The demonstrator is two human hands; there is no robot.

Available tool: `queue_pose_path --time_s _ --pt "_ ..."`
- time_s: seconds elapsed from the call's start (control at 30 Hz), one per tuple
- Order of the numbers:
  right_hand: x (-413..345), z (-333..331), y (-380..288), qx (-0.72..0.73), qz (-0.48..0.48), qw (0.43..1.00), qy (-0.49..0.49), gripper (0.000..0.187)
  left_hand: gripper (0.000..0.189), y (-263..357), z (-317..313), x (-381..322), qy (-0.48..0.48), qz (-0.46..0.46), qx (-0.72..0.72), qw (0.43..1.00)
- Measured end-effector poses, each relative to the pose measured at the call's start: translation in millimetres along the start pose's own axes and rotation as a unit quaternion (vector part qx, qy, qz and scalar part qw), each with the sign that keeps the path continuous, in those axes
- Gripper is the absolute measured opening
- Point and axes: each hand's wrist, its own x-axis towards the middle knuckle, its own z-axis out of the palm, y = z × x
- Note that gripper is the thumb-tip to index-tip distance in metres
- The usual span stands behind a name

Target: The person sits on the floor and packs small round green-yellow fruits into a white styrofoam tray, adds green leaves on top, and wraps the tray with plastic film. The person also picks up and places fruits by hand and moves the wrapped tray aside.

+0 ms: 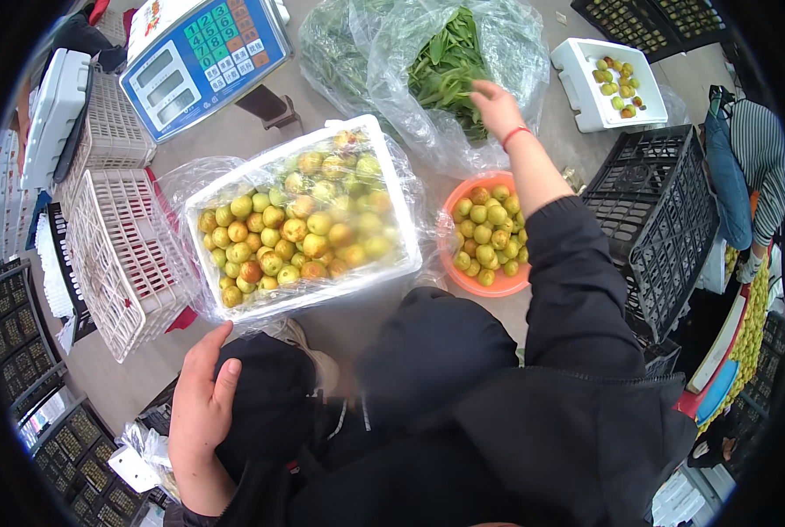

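Note:
A white foam box (402, 197) lined with clear plastic film holds many yellow-green and reddish jujubes (293, 230). My left hand (201, 388) is over my left knee, just below the box's near left corner, fingers apart and nothing in it. Stretched forward, my right hand (496, 109) is at the green leaves (448, 66) inside a large clear plastic bag (379, 46); its fingertips are partly hidden, so I cannot tell whether they grip a leaf. Under my right forearm, an orange plastic basin (455, 277) holds more jujubes.
A blue-faced digital scale (201, 66) stands at the upper left, above white plastic crates (125, 257). Black crates (656, 224) are stacked at right. Beyond them are a small foam box (573, 89) with several jujubes and a person in a striped top (758, 138).

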Motion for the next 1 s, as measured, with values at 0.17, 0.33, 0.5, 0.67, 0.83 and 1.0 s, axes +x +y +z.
queue_pose_path --time_s 0.17,0.33,0.5,0.67,0.83,1.0 --pt "-18 -60 -26 0.195 0.034 0.98 0.013 0.038 0.042 -3 6 16 -0.025 0.033 -0.005 0.999" --pt "-31 -60 -48 -0.334 -0.084 0.939 -0.008 0.034 0.043 -1 12 36 -0.045 0.077 -0.02 0.996" --pt "-25 -14 -38 -0.101 0.041 0.994 -0.012 0.03 0.043 -5 6 49 -0.067 0.084 -0.021 0.994" --pt "8 38 -17 -0.058 0.078 0.988 0.118 0.033 0.043 -17 -2 58 -0.081 0.062 -0.039 0.994" --pt "37 72 -3 0.177 0.441 0.876 0.082 0.017 0.042 -30 -11 70 -0.08 0.025 -0.045 0.995" --pt "24 46 -1 0.25 0.361 0.891 0.12 0.013 0.043 -45 -18 81 -0.091 0.027 -0.065 0.993"
